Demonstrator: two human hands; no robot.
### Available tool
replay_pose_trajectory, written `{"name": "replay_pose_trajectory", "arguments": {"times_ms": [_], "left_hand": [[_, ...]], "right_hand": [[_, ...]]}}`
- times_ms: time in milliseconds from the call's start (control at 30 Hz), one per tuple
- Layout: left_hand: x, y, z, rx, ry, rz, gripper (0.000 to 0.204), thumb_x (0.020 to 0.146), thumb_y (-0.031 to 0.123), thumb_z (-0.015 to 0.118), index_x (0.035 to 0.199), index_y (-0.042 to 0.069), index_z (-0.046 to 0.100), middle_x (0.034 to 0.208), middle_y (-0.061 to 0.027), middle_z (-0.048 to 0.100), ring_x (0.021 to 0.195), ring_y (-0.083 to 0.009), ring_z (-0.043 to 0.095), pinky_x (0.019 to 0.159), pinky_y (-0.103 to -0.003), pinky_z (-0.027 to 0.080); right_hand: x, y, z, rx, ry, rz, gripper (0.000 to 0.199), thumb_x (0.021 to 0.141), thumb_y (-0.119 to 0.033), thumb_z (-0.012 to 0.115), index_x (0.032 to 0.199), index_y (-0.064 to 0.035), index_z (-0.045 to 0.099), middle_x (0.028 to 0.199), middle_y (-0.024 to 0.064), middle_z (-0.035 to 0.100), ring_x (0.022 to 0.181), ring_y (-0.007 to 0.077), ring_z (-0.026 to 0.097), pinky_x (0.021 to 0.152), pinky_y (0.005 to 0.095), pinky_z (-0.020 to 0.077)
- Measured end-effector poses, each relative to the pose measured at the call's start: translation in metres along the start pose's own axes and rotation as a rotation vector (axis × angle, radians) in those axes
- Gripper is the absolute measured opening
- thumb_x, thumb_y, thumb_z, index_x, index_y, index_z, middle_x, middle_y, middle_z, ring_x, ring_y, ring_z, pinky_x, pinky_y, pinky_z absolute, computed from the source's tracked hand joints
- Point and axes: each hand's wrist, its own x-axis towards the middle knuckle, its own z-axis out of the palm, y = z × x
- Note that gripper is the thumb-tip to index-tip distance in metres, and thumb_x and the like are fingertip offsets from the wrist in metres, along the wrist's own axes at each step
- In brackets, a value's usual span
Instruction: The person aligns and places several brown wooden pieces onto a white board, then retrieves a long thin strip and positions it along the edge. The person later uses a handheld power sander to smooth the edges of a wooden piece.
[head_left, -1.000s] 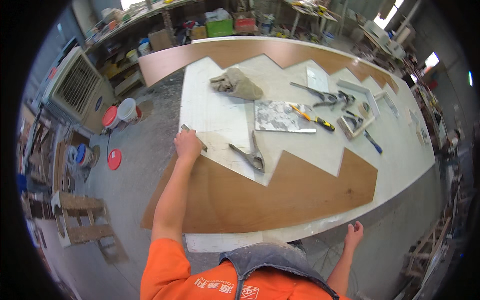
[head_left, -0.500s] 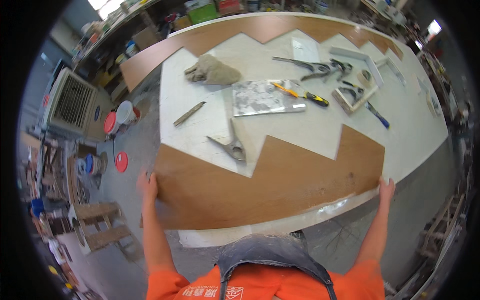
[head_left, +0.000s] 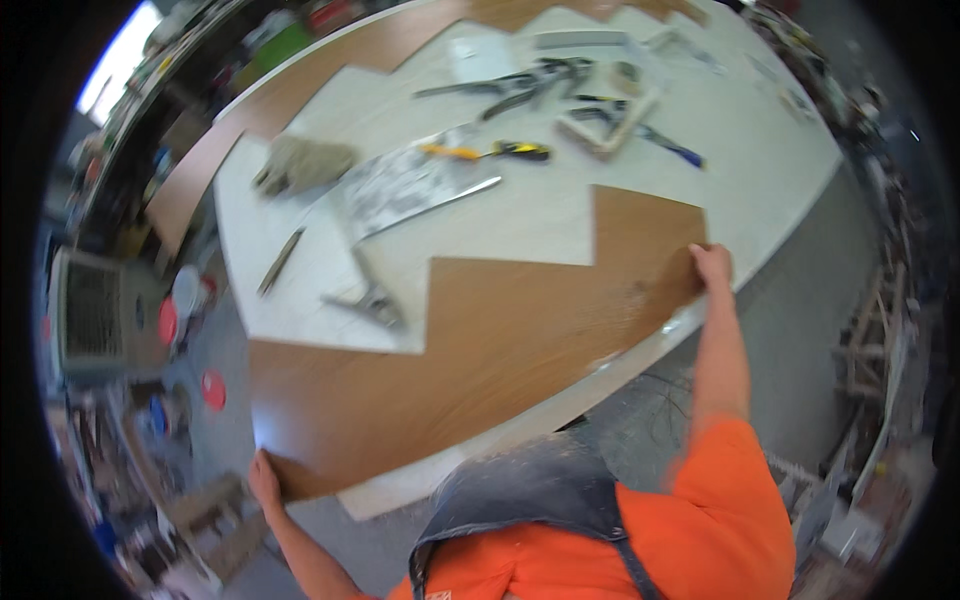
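A long brown wood-grain panel [head_left: 470, 350] with a stepped, zigzag far edge lies along the near side of a white table [head_left: 530, 215]. My left hand [head_left: 265, 482] is closed on its lower left corner, out past the table. Around its right end, my right hand [head_left: 712, 266] is closed too, the thumb on top. Fingers beneath the panel are hidden at both ends. Just beyond the panel's left part lies a grey metal spring clamp [head_left: 372, 303].
A second zigzag brown panel [head_left: 280, 100] runs along the far edge. Between them lie a glove-like cloth [head_left: 305, 165], a thin stick [head_left: 281, 260], a silvery sheet [head_left: 405, 185], a yellow-black screwdriver [head_left: 522, 150] and more clamps [head_left: 540, 80]. Buckets [head_left: 188, 290] and an air cooler [head_left: 95, 310] stand left.
The panel has turned in my hands: its right end went farther away, its left end came nearer me. The whole view has also swung, shifting the table leftward.
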Motion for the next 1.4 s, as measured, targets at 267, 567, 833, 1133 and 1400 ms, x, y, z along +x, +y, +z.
{"name": "replay_pose_trajectory", "arguments": {"times_ms": [267, 567, 833, 1133, 1400], "left_hand": [[0.000, 0.000, -0.025, 0.055, 0.004, -0.207, 0.064, 0.098, 0.055, 0.046, 0.115, -0.003, 0.068, 0.115, -0.0293, 0.066, 0.111, -0.0430, 0.062, 0.096, -0.046, 0.046], [-0.008, -0.048, -0.027, -0.088, 0.126, -0.227, 0.062, 0.097, 0.053, 0.052, 0.098, -0.006, 0.069, 0.096, -0.0278, 0.069, 0.092, -0.0413, 0.066, 0.084, -0.045, 0.049], [-0.008, -0.038, -0.029, -0.035, 0.116, -0.219, 0.063, 0.096, 0.055, 0.052, 0.101, -0.005, 0.070, 0.102, -0.0289, 0.069, 0.100, -0.0430, 0.066, 0.088, -0.046, 0.049], [-0.004, -0.069, -0.034, -0.061, 0.088, -0.235, 0.063, 0.096, 0.055, 0.051, 0.107, -0.004, 0.069, 0.108, -0.0296, 0.068, 0.104, -0.0423, 0.065, 0.089, -0.046, 0.049], [-0.005, -0.063, -0.036, -0.122, 0.094, -0.273, 0.062, 0.095, 0.055, 0.052, 0.104, -0.004, 0.069, 0.105, -0.0278, 0.069, 0.102, -0.0409, 0.065, 0.089, -0.045, 0.049]], "right_hand": [[-0.036, 0.003, 0.013, -0.023, 0.001, -0.074, 0.049, 0.087, -0.040, 0.070, 0.106, 0.0057, 0.071, 0.102, 0.0248, 0.072, 0.097, 0.0377, 0.070, 0.088, 0.0455, 0.0518], [-0.066, -0.023, 0.012, -0.044, 0.006, -0.070, 0.046, 0.087, -0.036, 0.072, 0.106, 0.0050, 0.069, 0.105, 0.0248, 0.071, 0.100, 0.0403, 0.068, 0.090, 0.0467, 0.0515], [-0.060, -0.022, 0.016, -0.035, -0.009, -0.064, 0.047, 0.086, -0.037, 0.072, 0.109, 0.0039, 0.069, 0.109, 0.0255, 0.070, 0.104, 0.0428, 0.066, 0.092, 0.0489, 0.0509], [-0.074, -0.029, 0.019, -0.032, -0.036, -0.116, 0.049, 0.086, -0.037, 0.072, 0.104, 0.0086, 0.068, 0.105, 0.0270, 0.071, 0.101, 0.0407, 0.068, 0.089, 0.0467, 0.0515], [-0.073, -0.030, 0.017, -0.050, -0.033, -0.112, 0.050, 0.086, -0.037, 0.072, 0.105, 0.0091, 0.068, 0.106, 0.0270, 0.071, 0.101, 0.0408, 0.068, 0.090, 0.0463, 0.0512]]}}
